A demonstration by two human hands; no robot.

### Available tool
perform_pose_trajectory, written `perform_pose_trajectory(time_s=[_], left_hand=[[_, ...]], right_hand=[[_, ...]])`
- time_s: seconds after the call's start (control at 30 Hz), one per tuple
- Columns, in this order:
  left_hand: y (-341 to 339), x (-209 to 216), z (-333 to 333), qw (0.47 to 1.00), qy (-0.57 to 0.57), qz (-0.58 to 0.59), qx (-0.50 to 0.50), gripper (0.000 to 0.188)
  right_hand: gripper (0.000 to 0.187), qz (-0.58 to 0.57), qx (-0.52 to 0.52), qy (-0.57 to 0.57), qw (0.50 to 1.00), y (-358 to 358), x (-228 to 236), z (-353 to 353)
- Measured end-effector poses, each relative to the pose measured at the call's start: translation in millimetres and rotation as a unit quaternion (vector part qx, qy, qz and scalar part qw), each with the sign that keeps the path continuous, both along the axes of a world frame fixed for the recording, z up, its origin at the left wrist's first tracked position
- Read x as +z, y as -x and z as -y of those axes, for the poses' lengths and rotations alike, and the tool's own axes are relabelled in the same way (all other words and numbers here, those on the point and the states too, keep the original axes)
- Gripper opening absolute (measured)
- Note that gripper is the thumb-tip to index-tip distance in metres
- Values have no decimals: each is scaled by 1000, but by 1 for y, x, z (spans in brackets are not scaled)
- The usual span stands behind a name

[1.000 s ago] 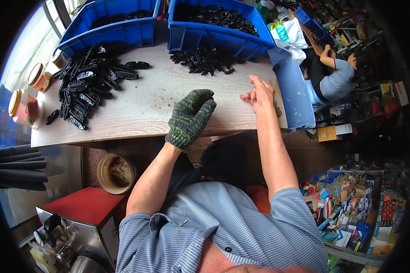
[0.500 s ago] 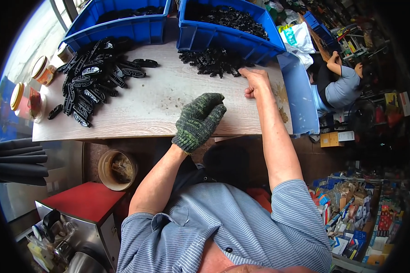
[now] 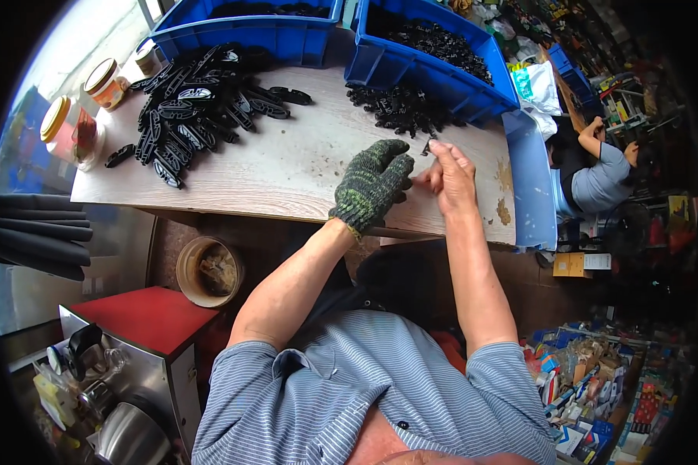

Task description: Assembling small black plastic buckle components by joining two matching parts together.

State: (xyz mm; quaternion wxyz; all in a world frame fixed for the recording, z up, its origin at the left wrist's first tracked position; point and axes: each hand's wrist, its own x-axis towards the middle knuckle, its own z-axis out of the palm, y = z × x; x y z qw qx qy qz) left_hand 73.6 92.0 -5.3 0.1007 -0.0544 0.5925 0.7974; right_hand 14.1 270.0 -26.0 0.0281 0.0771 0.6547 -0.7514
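Note:
My left hand [image 3: 371, 180], in a dark green knitted glove, is over the front of the table with its fingers curled; whatever is inside them is hidden. Close to its right, my bare right hand [image 3: 451, 177] pinches a small black plastic part [image 3: 426, 147] between thumb and forefinger. Beyond both hands lies a heap of small black plastic parts [image 3: 399, 108], in front of a blue bin. Toward the left spreads a pile of long, rounded black plastic pieces [image 3: 180, 116], some with pale shiny faces.
Two blue bins, the left one [image 3: 248, 37] and the right one [image 3: 434, 74], stand along the back, holding black parts. Lidded jars [image 3: 68, 130] line the table's [image 3: 264, 174] left edge. A bucket [image 3: 209, 271] is below. At the right another person [image 3: 597, 174] sits.
My right hand has drawn back from the small-parts heap with a black part in its fingertips. The gloved left hand has come closer to it. The whole view has shifted.

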Motion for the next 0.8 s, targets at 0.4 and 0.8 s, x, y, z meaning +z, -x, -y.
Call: perform_pose_trajectory(time_s=[0.4, 0.8], left_hand=[[14, -18, -4, 983, -182, 12, -3, 25], [4, -19, -2, 990, -134, -38, 11, 22]], right_hand=[[9, -99, 60, 16, 993, -32, -1, 23], [24, -83, 94, 17, 992, -33, 2, 18]])
